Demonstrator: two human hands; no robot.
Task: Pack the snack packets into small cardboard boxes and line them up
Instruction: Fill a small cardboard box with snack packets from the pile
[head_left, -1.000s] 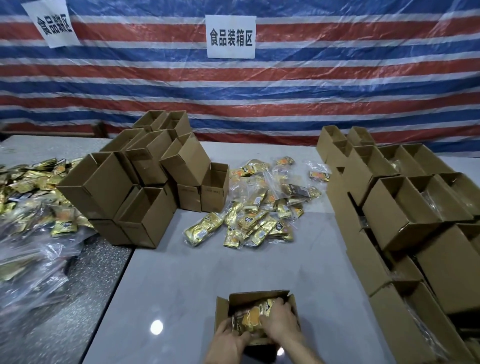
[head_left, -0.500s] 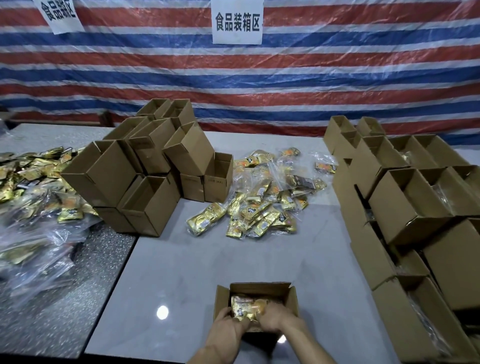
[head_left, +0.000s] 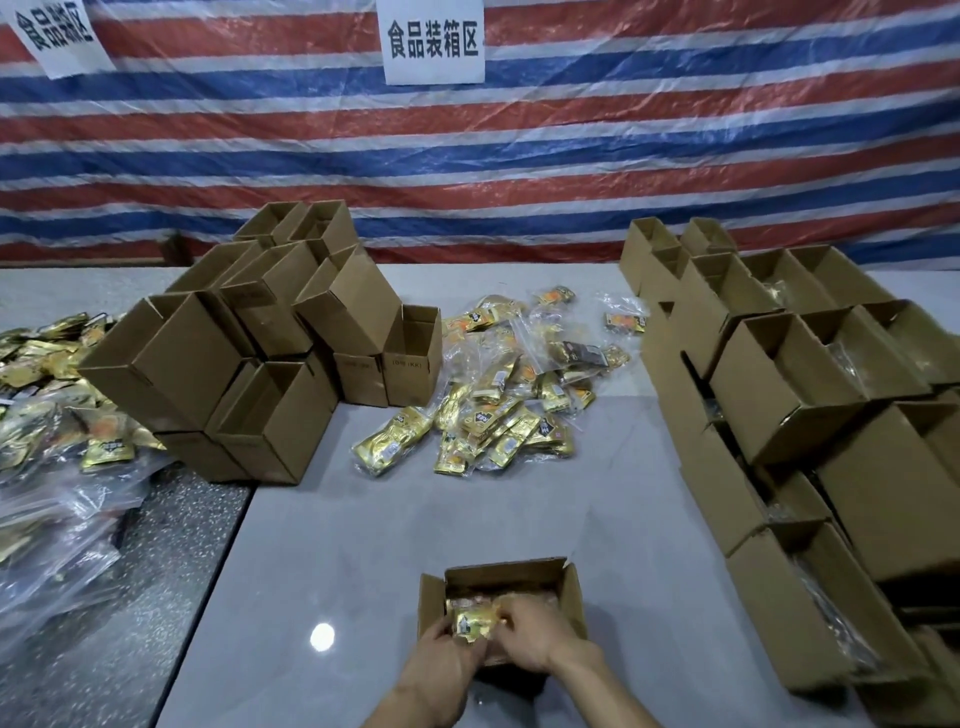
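Observation:
A small open cardboard box stands at the near edge of the grey table, with gold snack packets inside. My left hand and my right hand both grip a gold snack packet over the box's near side. A loose pile of gold snack packets lies in the middle of the table. Empty boxes are stacked to the left of the pile. Rows of open boxes holding packets fill the right side.
A second, darker table on the left carries more gold packets and clear plastic bags. A striped red, white and blue tarp with two paper signs hangs behind. A bare grey surface lies between the pile and the box.
The view has tilted down a little. Both hands stayed at the box, shifting the gold packet toward its near left corner.

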